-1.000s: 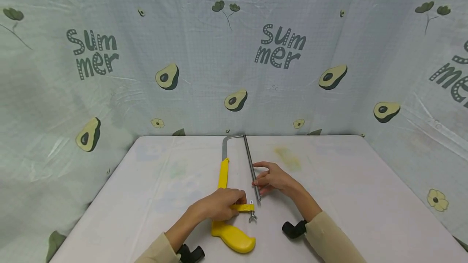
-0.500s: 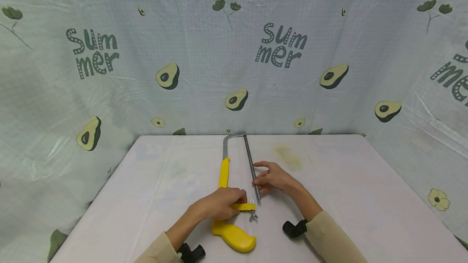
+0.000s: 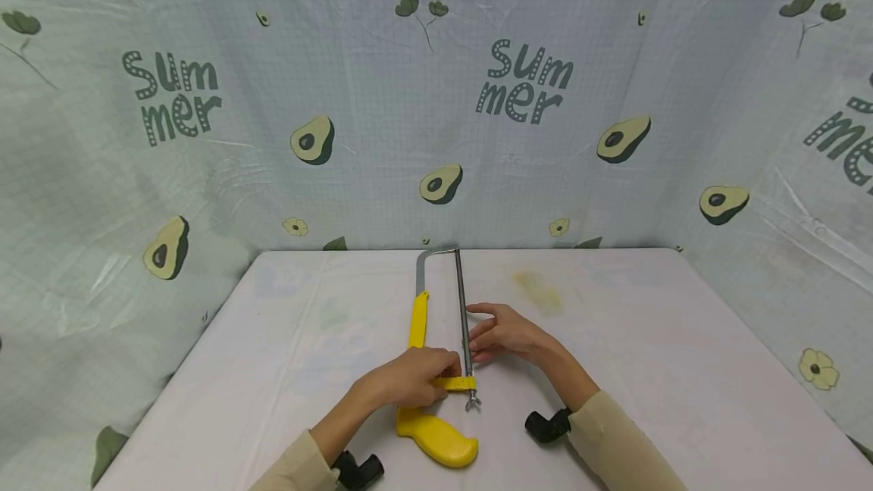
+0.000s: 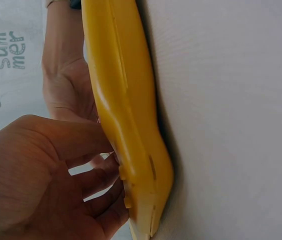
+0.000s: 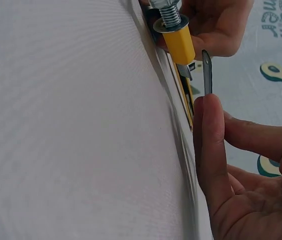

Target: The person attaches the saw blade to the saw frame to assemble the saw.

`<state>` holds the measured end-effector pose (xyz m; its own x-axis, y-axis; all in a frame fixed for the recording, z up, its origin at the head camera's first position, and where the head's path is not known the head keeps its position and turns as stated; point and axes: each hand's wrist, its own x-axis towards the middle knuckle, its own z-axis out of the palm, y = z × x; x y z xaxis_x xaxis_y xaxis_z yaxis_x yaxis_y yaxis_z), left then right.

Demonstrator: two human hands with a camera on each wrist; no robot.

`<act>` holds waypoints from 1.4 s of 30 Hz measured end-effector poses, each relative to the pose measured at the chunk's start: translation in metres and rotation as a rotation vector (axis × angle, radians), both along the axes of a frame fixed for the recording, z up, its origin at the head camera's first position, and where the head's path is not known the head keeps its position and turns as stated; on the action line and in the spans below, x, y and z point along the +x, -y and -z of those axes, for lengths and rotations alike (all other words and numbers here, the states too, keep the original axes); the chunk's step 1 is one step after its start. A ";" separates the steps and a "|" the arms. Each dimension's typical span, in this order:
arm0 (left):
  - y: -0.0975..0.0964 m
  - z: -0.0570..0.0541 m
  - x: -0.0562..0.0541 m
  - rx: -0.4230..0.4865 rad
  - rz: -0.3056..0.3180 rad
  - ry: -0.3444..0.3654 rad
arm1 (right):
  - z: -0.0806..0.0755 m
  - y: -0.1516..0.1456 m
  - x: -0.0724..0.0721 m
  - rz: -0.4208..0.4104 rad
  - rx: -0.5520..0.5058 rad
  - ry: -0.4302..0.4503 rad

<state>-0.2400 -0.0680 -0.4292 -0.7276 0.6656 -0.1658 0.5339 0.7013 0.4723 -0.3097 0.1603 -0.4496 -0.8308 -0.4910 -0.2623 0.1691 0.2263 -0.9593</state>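
A hacksaw with a yellow handle (image 3: 439, 439) and grey-and-yellow frame (image 3: 418, 317) lies on the table. My left hand (image 3: 417, 379) holds the frame just above the handle, fingers around the short yellow cross arm (image 3: 457, 383). My right hand (image 3: 506, 335) pinches the grey saw blade (image 3: 461, 290), whose far end meets the frame's tip. In the right wrist view, the blade's holed near end (image 5: 207, 70) stands close to the metal pin (image 5: 185, 72) under the yellow block (image 5: 179, 45), seemingly apart. A wing nut (image 3: 473, 401) sits at the arm's outer end.
The table (image 3: 614, 339) has a pale cloth cover. Behind it hangs a printed curtain (image 3: 382, 97) with avocados and lettering. Black wrist mounts (image 3: 548, 426) sit at both sleeves.
The blade's near end has swung left with my right hand and now lines up with the yellow cross arm. My left hand stays on the frame.
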 end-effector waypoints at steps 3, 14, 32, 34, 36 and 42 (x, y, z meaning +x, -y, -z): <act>-0.001 0.000 0.000 -0.003 -0.001 -0.006 | 0.000 0.000 0.000 -0.001 0.001 0.004; -0.002 0.000 0.001 -0.004 -0.009 0.006 | 0.000 0.001 0.002 0.011 0.009 0.002; -0.001 0.000 0.001 -0.015 -0.012 -0.003 | 0.004 0.003 0.002 0.011 0.038 -0.006; -0.001 0.000 0.001 -0.012 -0.013 0.000 | 0.004 0.003 0.002 0.009 0.036 -0.006; -0.001 0.000 0.001 -0.011 -0.014 0.003 | 0.004 0.004 0.002 0.008 0.035 -0.004; -0.001 0.000 0.001 -0.013 -0.013 0.000 | 0.004 0.004 0.003 0.006 0.037 -0.017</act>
<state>-0.2393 -0.0668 -0.4292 -0.7360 0.6542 -0.1743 0.5251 0.7141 0.4630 -0.3070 0.1563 -0.4537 -0.8382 -0.4760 -0.2661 0.1548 0.2603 -0.9530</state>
